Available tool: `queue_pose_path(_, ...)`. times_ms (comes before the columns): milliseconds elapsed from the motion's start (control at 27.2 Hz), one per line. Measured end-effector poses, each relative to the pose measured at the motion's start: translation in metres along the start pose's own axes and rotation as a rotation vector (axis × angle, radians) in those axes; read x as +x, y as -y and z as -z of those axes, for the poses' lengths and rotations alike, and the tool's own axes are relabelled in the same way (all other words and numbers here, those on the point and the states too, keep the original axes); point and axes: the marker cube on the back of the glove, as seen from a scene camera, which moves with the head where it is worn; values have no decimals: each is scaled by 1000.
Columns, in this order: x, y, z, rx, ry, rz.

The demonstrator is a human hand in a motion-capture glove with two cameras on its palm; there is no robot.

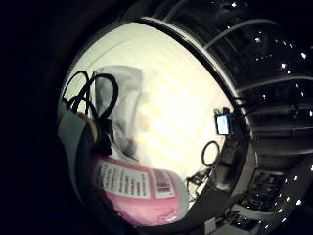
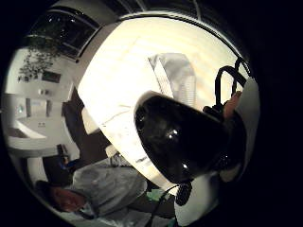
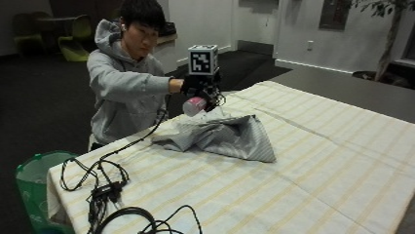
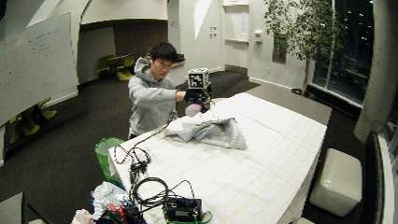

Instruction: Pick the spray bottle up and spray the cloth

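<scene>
The spray bottle (image 3: pixel 194 106), pink with a white printed label and a dark head, is off the surface and held up in the air in the gloved right hand (image 3: pixel 197 86), whose fingers are curled round its upper part; it hangs at the far left end of the surface (image 3: pixel 324 161), just above and behind the near edge of the cloth (image 3: pixel 220 134). The palm views agree: the pink body and label sit right against the palm on one side, the glossy dark head fills the other, and the grey cloth lies below on the striped covering. The cloth itself is a rumpled grey heap, peaked in the middle, lying on the left part of the surface, apart from the bottle. So the pick-up looks done and the spraying is the step in hand. To do it well, the nozzle should face the cloth rather than the person or the bare covering; which way it points now cannot be told from these pictures. Keeping the bottle roughly upright should help it draw liquid, and holding it a little back from the heap should spread the mist over the fabric rather than one spot. A tangle of black cables (image 3: pixel 103 190) lies at the near left corner, well apart from the cloth, and a green bin (image 3: pixel 35 170) stands beside the surface there.
</scene>
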Motion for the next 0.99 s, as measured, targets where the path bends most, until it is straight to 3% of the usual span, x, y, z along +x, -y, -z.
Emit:
queue_pose_path(110,-4,-9,-27,-24,-85,76)
queue_pose_path(331,-19,-19,-54,-50,-4,-7)
queue_pose_path(772,-19,-31,11,31,-4,7)
queue_pose_path(992,-17,-28,3,19,-7,-27)
